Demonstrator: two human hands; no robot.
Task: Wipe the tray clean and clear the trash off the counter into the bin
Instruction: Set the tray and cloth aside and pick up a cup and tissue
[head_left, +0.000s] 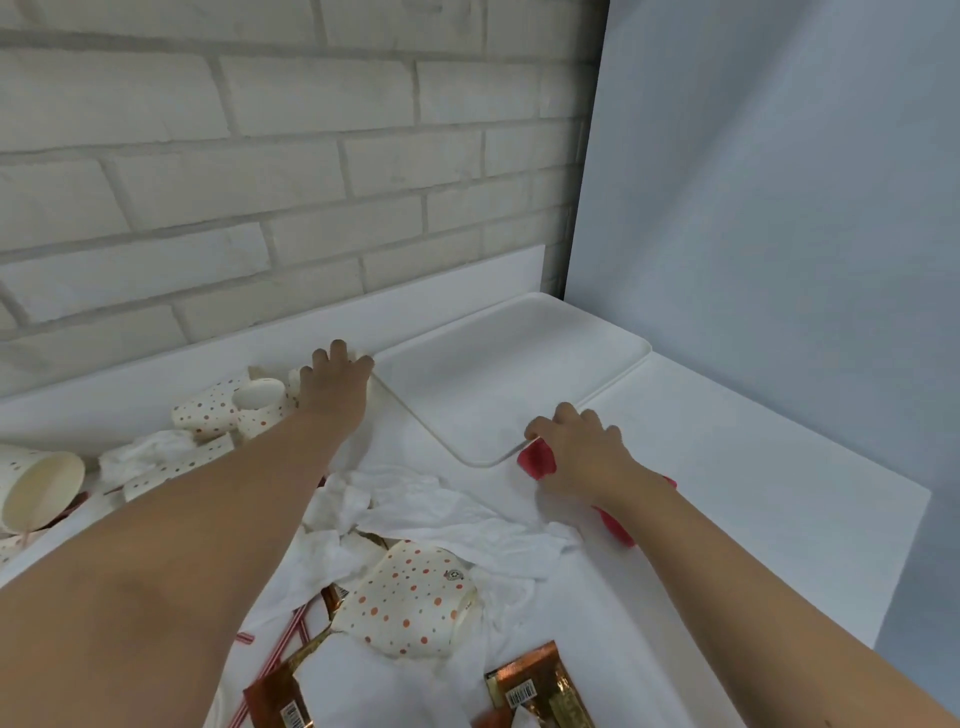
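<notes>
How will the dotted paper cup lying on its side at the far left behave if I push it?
The dotted paper cup lies on its side, so it will probably roll in a curve rather than slide. It looks empty and thin-walled, so it is likely light and easy to crush.

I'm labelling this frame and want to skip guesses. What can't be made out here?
Head view only.
The bin: outside the frame.
The red cloth: mostly covered by the right hand gripping it and by that wrist.
The left hand: its own back hides whether the fingers grip the tray corner or only rest there.
The wrappers: cut by the bottom edge, print too small to read.
</notes>
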